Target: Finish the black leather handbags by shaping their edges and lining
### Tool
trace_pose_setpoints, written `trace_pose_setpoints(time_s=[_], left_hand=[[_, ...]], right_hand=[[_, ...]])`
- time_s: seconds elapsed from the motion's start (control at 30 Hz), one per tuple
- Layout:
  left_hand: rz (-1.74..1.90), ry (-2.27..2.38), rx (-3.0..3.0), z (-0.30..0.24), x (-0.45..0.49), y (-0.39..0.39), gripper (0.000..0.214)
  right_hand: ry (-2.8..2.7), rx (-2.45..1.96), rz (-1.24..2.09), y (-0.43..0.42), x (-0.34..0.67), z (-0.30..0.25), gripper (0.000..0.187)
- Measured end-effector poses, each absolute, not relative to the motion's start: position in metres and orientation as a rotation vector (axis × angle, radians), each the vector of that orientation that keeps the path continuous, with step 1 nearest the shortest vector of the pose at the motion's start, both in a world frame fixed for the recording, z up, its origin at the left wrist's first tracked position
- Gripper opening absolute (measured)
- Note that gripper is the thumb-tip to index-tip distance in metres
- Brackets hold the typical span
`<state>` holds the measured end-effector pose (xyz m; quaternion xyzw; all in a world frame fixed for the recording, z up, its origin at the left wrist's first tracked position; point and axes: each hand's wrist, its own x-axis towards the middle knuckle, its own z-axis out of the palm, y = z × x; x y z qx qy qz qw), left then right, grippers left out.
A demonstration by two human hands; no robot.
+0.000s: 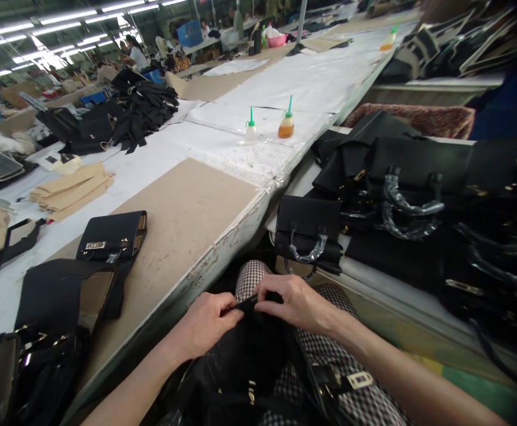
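Head camera looks along the long counter (pixel 187 213); below its near edge a black bag (pixel 240 367) lies on the person's lap. The left hand (pixel 207 324) and right hand (pixel 296 305) both pinch a thin strap (pixel 248 303) at the top of the bag. In my judgement, small grips close together would hold the strap flat and without twist.

the person is wearing trousers (pixel 251 278) in a fine black-and-white check, and the small squares are showing on the knee in the middle of the scene and again on the thigh at the near right. the left forearm (pixel 151 373) and the right forearm (pixel 395 367) are running bare from the near edge to the left hand (pixel 207 322) and the right hand (pixel 296 302), which are showing bare too.
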<state>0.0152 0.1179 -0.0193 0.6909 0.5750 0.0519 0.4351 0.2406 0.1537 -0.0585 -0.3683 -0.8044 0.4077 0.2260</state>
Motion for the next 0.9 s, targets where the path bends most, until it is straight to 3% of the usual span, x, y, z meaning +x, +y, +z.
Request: trace_pose_setpoints(time_s=[0.27,0.43,0.73,0.9], left_hand=[[0.183,1.342,1.629,-0.022,0.015,0.116,0.028],[0.192,1.330,1.648,-0.022,0.015,0.113,0.028],[0.237,1.253,1.639,-0.021,0.026,0.128,0.033],[0.198,1.133,1.622,-0.031,0.049,0.141,0.031]], right_hand=[[-1.789,-1.287,1.336,0.143,0.234,-0.066,0.010],[-1.737,-1.258,1.298,0.138,0.231,-0.072,0.011],[-1.454,-1.109,1.458,0.130,0.229,-0.075,0.031],[-1.452,-1.165,1.505,0.134,0.241,-0.075,0.026]])
